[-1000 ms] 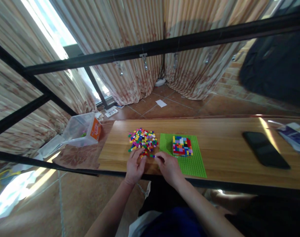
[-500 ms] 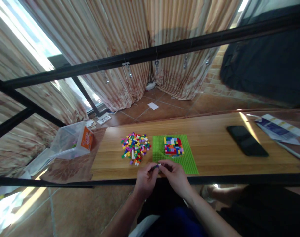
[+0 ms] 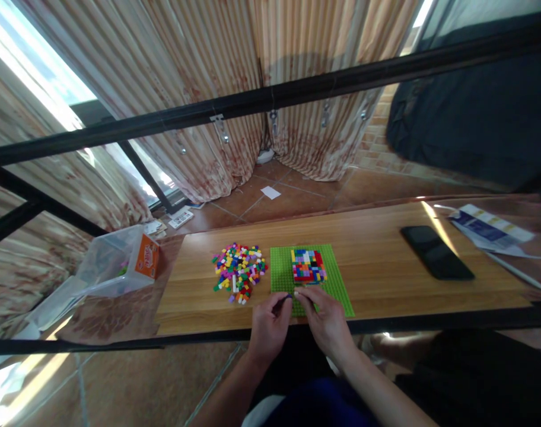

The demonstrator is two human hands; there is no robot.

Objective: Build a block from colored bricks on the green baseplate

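My left hand (image 3: pixel 269 325) is pinched on a small dark blue brick (image 3: pixel 289 296) at the near edge of the green baseplate (image 3: pixel 280 270). Just to its right, my right hand (image 3: pixel 327 320) has thumb and forefinger closed on a tiny white brick (image 3: pixel 296 292), with a narrow gap between the two hands. Beyond my right fingers, a many-coloured block of bricks (image 3: pixel 308 267) stands on the baseplate. A heap of loose bricks (image 3: pixel 238 265) in mixed colours lies left of the plate.
The wooden table (image 3: pixel 368 255) bears a black phone (image 3: pixel 436 252) and some printed papers (image 3: pixel 493 228) on the right. A clear plastic box (image 3: pixel 114 261) with an orange label stands at the left. A dark rail (image 3: pixel 244 105) crosses in front of the curtains.
My hands have drawn apart: the dark and white bricks, together between my fingers before, are now one in each hand. The whole view has shifted slightly.
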